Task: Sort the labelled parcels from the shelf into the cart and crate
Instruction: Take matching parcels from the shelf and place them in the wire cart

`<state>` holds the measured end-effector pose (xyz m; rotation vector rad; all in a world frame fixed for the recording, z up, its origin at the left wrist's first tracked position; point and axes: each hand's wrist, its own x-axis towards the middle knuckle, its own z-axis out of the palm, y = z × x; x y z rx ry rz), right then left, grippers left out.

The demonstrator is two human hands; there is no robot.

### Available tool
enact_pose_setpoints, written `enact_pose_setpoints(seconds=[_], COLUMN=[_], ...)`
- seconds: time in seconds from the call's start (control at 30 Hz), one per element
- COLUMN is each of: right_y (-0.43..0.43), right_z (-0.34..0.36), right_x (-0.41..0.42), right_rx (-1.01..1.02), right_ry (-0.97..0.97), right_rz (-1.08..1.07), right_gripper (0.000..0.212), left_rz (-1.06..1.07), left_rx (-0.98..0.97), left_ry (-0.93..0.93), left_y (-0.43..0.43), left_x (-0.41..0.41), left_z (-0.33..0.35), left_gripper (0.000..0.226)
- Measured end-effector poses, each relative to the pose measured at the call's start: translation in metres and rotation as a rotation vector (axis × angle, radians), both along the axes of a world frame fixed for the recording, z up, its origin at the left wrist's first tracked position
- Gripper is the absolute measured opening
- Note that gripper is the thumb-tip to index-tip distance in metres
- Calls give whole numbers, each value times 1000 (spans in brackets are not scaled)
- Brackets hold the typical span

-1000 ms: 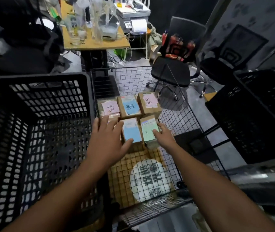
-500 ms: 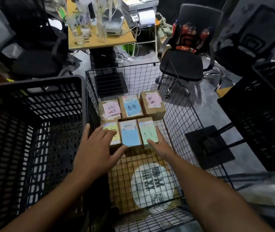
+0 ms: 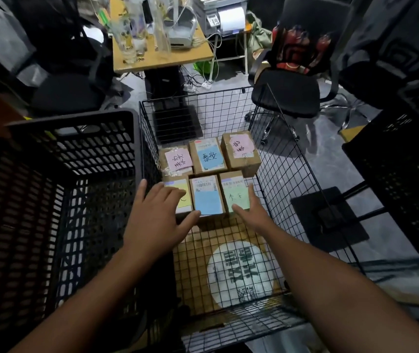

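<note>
Left hand (image 3: 156,220) and right hand (image 3: 253,212) spread on front parcels (image 3: 208,197) — crate (image 3: 70,133) beside cart (image 3: 292,174).

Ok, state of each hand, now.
Left hand: open, fingers flat on the yellow-labelled parcel.
Right hand: open, touching the green-labelled parcel.

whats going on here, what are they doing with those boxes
A person is lining up labelled parcels in the wire cart: six sit in two rows of three. The left hand rests flat on the front row's yellow-labelled parcel; the right hand presses the green-labelled parcel at the other end. No parcel shows in the black crate beside the cart.
</note>
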<state>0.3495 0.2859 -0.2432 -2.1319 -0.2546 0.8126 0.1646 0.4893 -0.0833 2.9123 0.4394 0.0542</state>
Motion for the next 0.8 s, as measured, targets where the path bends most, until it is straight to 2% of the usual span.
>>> enact_pose_setpoints(seconds=[0.13, 0.23, 0.43, 0.6, 0.8], right_y=[-7, -10, -19, -45, -98], right_z=[16, 40, 132, 192, 238], right_x=[-5, -10, -54, -149, -271], right_rx=[-113, -197, -284, -293, -333], right_ry=[-63, -109, -330, -514, -632], right_rz=[46, 52, 42, -63, -385], right_gripper=[99, 92, 70, 82, 73], left_rz=[-8, -35, -149, -315, -483], left_rx=[-22, -86, -275, -402, -538], left_ry=[-5, -44, -105, -193, -122], left_y=[-1, 0, -14, -24, -69], left_x=[-1, -4, -28, -53, -89], left_z=[3, 7, 33, 49, 75], left_gripper=[76, 78, 77, 72, 73])
